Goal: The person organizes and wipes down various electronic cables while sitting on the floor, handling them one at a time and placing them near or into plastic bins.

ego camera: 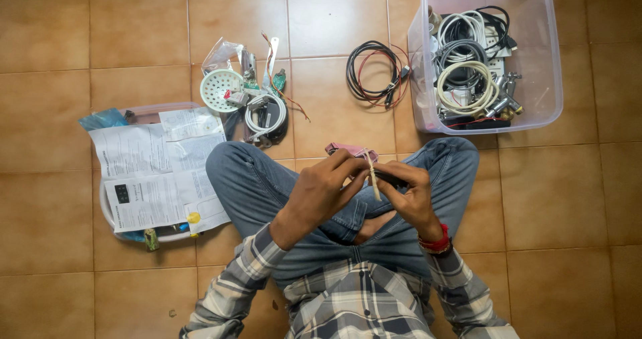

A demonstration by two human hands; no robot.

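I sit cross-legged on a tiled floor in blue jeans and a plaid shirt. My left hand and my right hand meet above my lap. Together they grip a small dark bundle, likely a coiled cord, with a pale twist tie hanging between the fingers. A pink object lies just beyond my left hand, partly hidden by it. A red band circles my right wrist.
A clear plastic bin with several coiled cables and plugs stands at the upper right. A black and red wire coil lies beside it. Small parts and a white cable sit ahead on the left. Printed paper sheets cover a tray at left.
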